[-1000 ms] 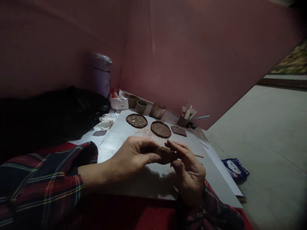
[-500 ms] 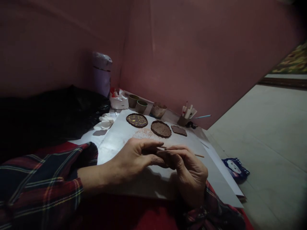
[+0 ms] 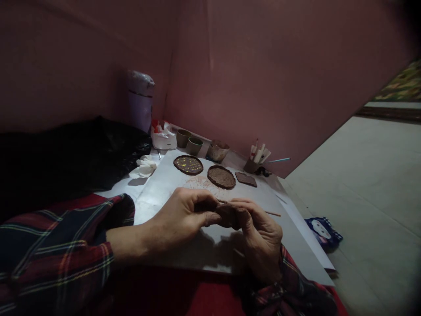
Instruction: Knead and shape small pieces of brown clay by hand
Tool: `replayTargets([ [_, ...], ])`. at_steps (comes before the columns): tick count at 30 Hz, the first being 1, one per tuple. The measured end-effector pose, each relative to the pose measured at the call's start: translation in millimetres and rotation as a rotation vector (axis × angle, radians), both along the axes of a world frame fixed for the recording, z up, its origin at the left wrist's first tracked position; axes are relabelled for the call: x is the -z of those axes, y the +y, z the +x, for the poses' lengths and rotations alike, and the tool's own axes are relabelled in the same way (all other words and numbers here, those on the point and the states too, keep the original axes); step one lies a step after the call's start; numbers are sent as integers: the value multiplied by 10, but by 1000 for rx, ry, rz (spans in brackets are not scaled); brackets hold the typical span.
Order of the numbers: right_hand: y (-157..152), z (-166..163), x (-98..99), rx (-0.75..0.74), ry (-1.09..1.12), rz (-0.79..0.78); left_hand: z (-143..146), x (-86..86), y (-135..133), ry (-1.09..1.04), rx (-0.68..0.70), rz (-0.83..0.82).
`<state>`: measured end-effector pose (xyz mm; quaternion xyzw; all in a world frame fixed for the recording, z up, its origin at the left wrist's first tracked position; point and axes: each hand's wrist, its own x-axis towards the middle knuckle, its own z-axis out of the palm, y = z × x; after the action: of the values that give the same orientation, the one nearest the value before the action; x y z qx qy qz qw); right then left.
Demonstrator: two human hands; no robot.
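Both my hands meet over a grey board (image 3: 164,188) on my lap. My left hand (image 3: 179,217) and my right hand (image 3: 261,235) pinch the same lump of brown clay (image 3: 226,215) between thumbs and fingertips. Beyond them on the board lie a round clay disc with yellow dots (image 3: 188,164), a plain round clay disc (image 3: 221,177) and a small flat clay piece (image 3: 246,179). A thin wooden stick (image 3: 272,213) lies just right of my right hand. Both arms wear red plaid sleeves.
Two small cups (image 3: 189,141), a little bowl (image 3: 217,152) and a holder of tools (image 3: 256,161) stand along the pink wall. Crumpled white tissue (image 3: 144,166), a black bag (image 3: 82,153) and a purple canister (image 3: 140,101) sit left. A blue packet (image 3: 324,232) lies on the floor.
My right fingers were stretched out over the clay a second ago; they have since curled in, and both hands now pinch the lump together.
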<state>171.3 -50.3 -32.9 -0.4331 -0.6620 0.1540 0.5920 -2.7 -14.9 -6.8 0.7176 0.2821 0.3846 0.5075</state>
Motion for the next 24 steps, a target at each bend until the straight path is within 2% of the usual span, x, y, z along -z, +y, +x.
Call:
replayTargets([
  [4,-8,28,39,-17,-30,-15,-7,-18,-11,-71,-20,-33],
  [9,2,43,99,-34,-40,-109,-18,-45,-26,-27,-92,24],
  [14,-3,15,40,-70,-108,-103,-8,-10,-4,-33,-90,18],
  [17,-11,5,16,-89,-72,-115,-10,26,6,-59,-68,-16],
  [24,7,-13,21,-66,67,-111,-13,9,1,-3,-111,133],
])
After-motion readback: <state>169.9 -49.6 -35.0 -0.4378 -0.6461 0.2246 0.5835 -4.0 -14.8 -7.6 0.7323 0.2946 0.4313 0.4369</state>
